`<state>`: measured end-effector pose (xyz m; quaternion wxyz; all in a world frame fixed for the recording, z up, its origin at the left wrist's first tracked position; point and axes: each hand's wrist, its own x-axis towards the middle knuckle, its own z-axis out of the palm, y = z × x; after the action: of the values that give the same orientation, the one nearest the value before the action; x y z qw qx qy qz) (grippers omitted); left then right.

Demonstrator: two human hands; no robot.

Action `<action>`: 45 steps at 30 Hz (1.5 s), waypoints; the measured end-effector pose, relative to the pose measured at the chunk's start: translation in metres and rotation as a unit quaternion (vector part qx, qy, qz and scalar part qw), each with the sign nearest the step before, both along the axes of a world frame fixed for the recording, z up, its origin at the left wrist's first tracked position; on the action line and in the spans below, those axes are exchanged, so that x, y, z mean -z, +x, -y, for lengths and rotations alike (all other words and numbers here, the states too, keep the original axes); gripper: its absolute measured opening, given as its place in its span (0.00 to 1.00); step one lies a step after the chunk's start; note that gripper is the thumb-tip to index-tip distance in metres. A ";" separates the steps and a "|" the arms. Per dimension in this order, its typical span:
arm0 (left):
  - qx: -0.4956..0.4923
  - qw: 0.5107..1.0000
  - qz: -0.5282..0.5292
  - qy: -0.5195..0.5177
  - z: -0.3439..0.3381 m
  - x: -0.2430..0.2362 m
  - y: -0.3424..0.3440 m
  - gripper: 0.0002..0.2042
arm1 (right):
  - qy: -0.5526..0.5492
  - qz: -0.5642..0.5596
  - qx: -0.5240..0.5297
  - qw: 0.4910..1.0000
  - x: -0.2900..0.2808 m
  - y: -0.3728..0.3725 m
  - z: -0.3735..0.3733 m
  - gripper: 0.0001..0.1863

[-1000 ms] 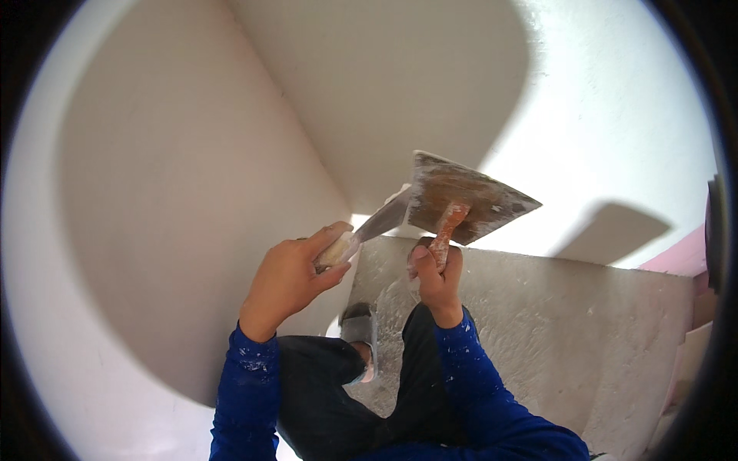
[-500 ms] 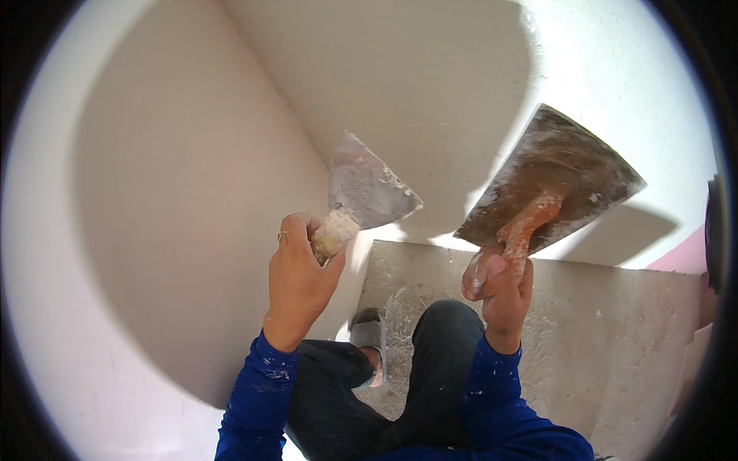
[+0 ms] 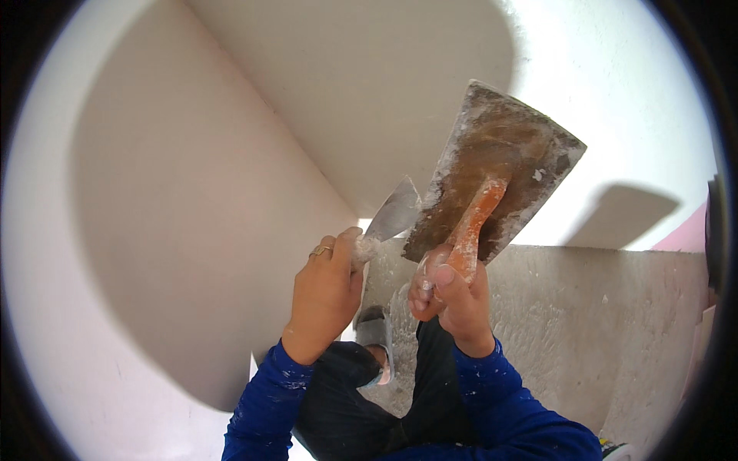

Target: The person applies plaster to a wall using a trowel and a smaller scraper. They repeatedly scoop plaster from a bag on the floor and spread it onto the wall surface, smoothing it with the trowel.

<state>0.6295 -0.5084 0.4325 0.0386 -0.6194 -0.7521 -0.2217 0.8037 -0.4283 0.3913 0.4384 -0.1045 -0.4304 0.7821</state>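
My left hand (image 3: 319,300) grips the handle of a putty knife (image 3: 392,211), its metal blade crusted with white compound and close beside the lower left edge of a rectangular plastering trowel (image 3: 519,146); whether they touch I cannot tell. The trowel's plate is smeared and carries an orange handle (image 3: 484,203) speckled with white. My right hand (image 3: 457,300) is closed round that handle, thumb uppermost. Both blue sleeves are flecked with white.
Pale walls (image 3: 192,192) meet in a corner ahead, partly in shadow. A rough concrete floor (image 3: 573,323) lies below, with my foot in a grey slide sandal (image 3: 373,334) on it. Something dark (image 3: 713,223) stands at the far right, beside a pink surface (image 3: 684,230).
Since half a second ago my right hand has brought the trowel leftward, while my left hand has shifted right, narrowing the gap between the tools. The knife's blade has turned more side-on.
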 end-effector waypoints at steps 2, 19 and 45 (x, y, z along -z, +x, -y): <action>0.009 1.000 0.002 -0.014 -0.001 -0.001 0.006 0.24 | 0.008 -0.033 0.010 0.999 -0.001 0.000 0.000 0.17; -0.039 0.993 0.066 0.088 -0.008 -0.033 0.017 0.23 | 0.041 0.148 0.106 0.982 0.034 -0.003 -0.052 0.17; 0.264 0.912 0.310 -0.046 -0.026 -0.034 0.067 0.27 | 0.144 0.140 0.056 0.978 0.096 -0.222 -0.142 0.14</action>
<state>0.6962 -0.4828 0.4665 -0.2851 -0.6968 -0.5446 -0.3696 0.5819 -0.2868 0.2952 0.4274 -0.1725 -0.5887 0.6640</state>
